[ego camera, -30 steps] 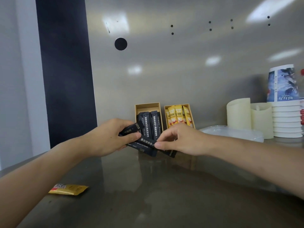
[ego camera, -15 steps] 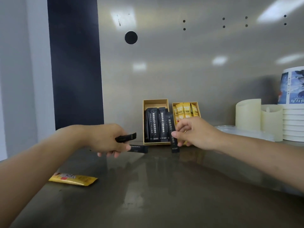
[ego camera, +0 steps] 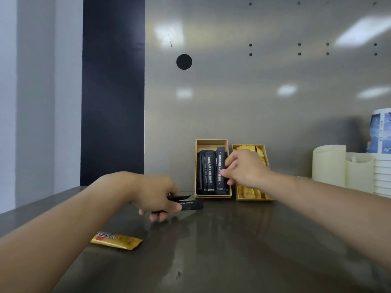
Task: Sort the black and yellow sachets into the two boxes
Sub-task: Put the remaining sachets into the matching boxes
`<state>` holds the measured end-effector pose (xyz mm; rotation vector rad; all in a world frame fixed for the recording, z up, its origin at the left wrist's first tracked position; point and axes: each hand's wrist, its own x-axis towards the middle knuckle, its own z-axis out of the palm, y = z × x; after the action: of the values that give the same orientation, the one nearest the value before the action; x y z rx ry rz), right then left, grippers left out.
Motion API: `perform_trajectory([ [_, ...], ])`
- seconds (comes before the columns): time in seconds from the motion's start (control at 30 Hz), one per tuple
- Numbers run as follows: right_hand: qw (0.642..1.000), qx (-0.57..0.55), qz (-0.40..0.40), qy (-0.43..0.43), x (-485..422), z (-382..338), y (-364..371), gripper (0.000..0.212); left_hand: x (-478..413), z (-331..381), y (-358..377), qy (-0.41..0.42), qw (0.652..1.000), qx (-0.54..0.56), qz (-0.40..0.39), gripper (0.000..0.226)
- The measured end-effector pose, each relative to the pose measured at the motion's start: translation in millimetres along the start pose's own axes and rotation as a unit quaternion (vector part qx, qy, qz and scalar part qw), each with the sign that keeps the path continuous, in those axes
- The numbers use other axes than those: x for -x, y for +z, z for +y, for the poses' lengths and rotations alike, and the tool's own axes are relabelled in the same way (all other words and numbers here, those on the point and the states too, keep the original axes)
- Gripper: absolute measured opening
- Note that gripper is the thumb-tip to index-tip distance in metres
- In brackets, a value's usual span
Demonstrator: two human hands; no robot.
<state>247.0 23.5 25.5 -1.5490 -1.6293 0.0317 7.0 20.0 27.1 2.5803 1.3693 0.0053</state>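
Note:
Two tan boxes stand against the steel back wall. The left box (ego camera: 211, 142) holds black sachets (ego camera: 205, 174) standing upright. The right box (ego camera: 254, 199) holds yellow sachets (ego camera: 245, 148), partly hidden by my right hand (ego camera: 243, 168). That hand pinches a black sachet (ego camera: 221, 166) at the right side of the left box. My left hand (ego camera: 156, 195) rests low over the counter and grips two black sachets (ego camera: 190, 205) that stick out to the right. One yellow sachet (ego camera: 116, 241) lies flat on the counter at the front left.
Two cream cylinders (ego camera: 329, 166) and a stack of paper cups (ego camera: 383, 166) stand at the right rear. The steel counter (ego camera: 211, 261) is reflective, and a dark panel (ego camera: 112, 92) rises at the left.
My right hand has carried one black sachet from the counter up into the left box. My left hand has lowered toward the counter with its black sachets. The camera has moved closer.

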Motion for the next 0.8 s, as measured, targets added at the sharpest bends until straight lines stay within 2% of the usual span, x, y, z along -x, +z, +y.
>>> perform_trajectory([
  [0.3,0.997,0.059,0.022,-0.036,-2,8,13,0.018,1,0,-1,-0.002,1.0,0.009,-0.006,0.03],
  [0.5,0.996,0.064,0.021,-0.052,5,6,7,0.017,1,1,-3,0.012,1.0,0.025,0.014,0.022],
  [0.67,0.995,0.047,-0.042,-0.074,23,10,-26,0.015,2,3,-3,0.024,0.999,0.03,0.029,0.024],
  [0.8,0.988,0.057,-0.069,-0.13,51,19,-38,0.02,1,11,0,0.066,0.995,0.066,0.048,0.024],
])
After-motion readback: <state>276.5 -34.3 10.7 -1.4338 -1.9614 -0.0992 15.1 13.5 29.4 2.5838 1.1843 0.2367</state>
